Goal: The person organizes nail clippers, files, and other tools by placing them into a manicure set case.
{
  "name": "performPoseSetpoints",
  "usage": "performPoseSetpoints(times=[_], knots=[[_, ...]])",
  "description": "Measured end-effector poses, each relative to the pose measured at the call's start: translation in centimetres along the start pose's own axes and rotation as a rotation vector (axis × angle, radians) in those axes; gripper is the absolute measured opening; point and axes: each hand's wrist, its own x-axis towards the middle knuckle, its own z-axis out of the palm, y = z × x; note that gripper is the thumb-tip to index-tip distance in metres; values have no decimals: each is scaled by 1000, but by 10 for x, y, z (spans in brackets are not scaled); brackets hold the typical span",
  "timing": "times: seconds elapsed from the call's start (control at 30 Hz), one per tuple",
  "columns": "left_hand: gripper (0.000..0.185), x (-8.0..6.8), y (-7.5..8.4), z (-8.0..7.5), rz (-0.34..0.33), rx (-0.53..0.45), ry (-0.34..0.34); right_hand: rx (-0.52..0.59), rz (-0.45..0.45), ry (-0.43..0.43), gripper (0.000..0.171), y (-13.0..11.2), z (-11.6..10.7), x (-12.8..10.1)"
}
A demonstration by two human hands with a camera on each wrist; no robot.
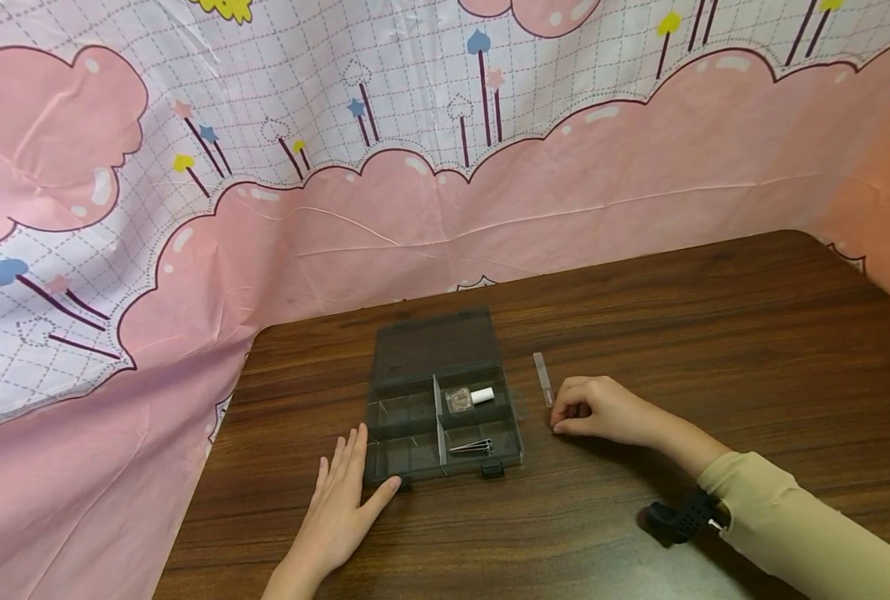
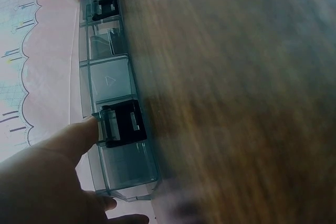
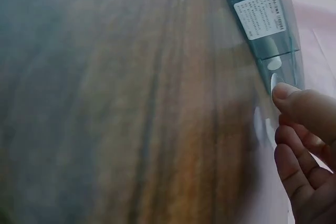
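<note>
On the dark wooden table (image 1: 715, 333) before you, the clear compartment box (image 1: 445, 400) sits with its lid open toward the pink backdrop (image 1: 490, 192). Your left hand (image 1: 343, 500) lies flat, fingers straight, its thumb touching the box's front edge beside a black latch (image 2: 122, 124). Your right hand (image 1: 602, 410) rests just right of the box, fingers curled, near a thin clear strip (image 1: 543, 378); whether it pinches anything you cannot tell. Inside lie a small bottle (image 1: 469, 398) and metal tweezers (image 1: 471, 447).
</note>
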Motion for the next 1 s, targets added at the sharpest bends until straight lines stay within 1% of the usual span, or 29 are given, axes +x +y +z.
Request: performPoseSetpoints(times=[0.17,0.3,0.43,0.6,0.8,1.0], knots=[[88,0,1,0,-1,-1,1,7,-9,55,8,-3,-4,2],[88,0,1,0,-2,-6,-1,5,14,100,6,-6,-8,5],[87,0,1,0,0,-6,-5,41,50,125,6,-9,-11,7],[87,0,2,-1,6,-4,-1,89,83,136,6,-13,-14,11],[87,0,2,0,13,-1,6,81,83,155,5,-25,-16,19],[88,0,2,-1,12,-1,0,147,101,134,3,-37,-18,30]])
